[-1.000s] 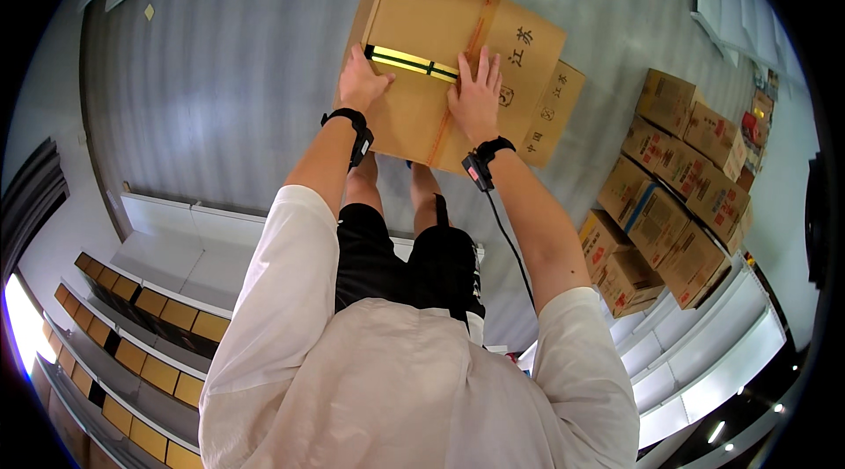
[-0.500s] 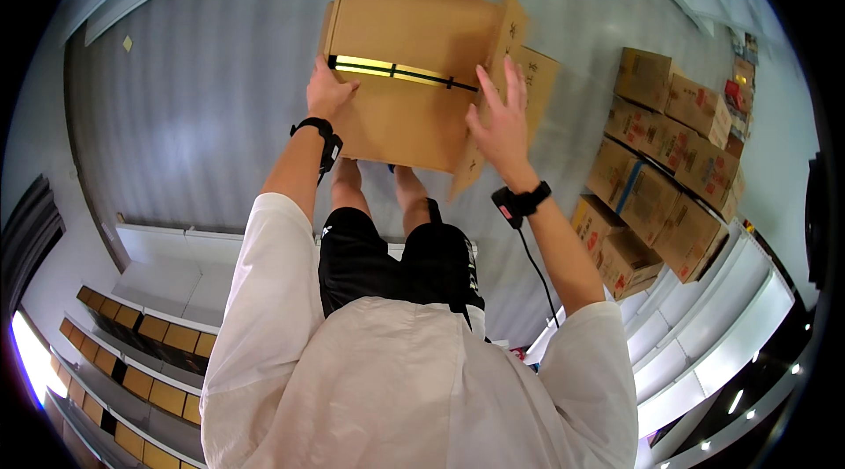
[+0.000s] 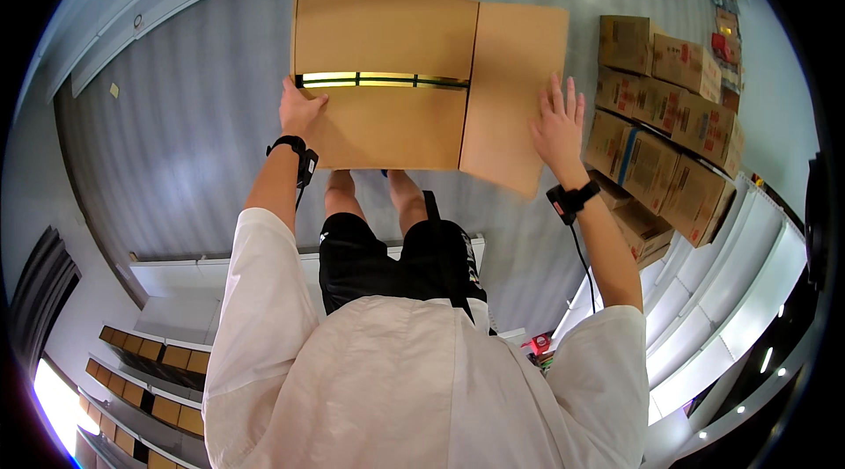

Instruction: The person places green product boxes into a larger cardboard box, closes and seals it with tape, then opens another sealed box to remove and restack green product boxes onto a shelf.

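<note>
A large cardboard box (image 3: 387,130) sits in front of my legs. Its far flap (image 3: 383,33) and near flap lie folded inward, with a narrow slit between them. Through the slit shows something bright yellow (image 3: 378,80) crossed by dark bands. The right end flap (image 3: 515,95) is spread outward, almost flat. My left hand (image 3: 301,110) grips the box's left edge, thumb on top and fingers at the side, partly hidden. My right hand (image 3: 557,124) rests at the outer edge of the right flap, its fingers stretched out and slightly apart.
Several closed cartons (image 3: 656,126) are stacked on the floor to the right. White shelving (image 3: 731,293) runs along the lower right. Shelves with brown boxes (image 3: 163,363) stand at the lower left. A cable (image 3: 583,267) hangs from my right wristband.
The right end flap has swung from upright to spread outward. My right hand has moved right with it, while my left hand stays on the box's left edge.
</note>
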`<state>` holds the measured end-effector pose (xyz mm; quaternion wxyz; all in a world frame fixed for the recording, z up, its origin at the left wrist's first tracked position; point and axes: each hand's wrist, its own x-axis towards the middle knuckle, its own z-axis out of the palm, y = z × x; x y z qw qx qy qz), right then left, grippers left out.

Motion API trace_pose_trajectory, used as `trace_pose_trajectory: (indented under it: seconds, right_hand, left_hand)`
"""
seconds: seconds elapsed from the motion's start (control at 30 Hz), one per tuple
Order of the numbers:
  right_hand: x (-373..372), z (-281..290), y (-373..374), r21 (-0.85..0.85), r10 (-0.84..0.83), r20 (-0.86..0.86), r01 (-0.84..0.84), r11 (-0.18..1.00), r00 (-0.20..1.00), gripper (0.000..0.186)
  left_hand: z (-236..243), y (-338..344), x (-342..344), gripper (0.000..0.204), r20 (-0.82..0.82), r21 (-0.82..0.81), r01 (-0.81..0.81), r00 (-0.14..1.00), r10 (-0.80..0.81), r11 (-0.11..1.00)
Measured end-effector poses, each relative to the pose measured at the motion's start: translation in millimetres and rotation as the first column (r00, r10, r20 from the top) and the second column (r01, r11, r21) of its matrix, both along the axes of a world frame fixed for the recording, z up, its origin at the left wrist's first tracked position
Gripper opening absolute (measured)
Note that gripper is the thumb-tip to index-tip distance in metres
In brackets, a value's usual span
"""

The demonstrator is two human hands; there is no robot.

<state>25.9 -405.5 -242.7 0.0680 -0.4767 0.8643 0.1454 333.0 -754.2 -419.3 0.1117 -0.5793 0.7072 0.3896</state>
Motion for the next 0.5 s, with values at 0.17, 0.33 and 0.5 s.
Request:
trace_pose_trajectory:
  seconds: [0.17,0.33,0.5]
  right_hand:
    - [-6,-76,3,0.055,-0.264,0.197,0.258,0.965,0.944,0.081]
    - [23,-116,-51,0.047,-0.579,0.591,0.693,0.720,0.562,0.113]
    - [31,-145,-86,0.081,-0.539,0.737,0.739,0.669,0.408,0.112]
  left_hand:
    - [2,-1,-2,0.088,0.037,-0.031,0.018,0.999,-0.017,0.999]
    - [-3,-1,4,0.087,0.005,-0.020,0.019,1.000,-0.019,1.000]
    - [6,0,0,0.084,0.021,-0.011,0.014,1.000,-0.014,1.000]
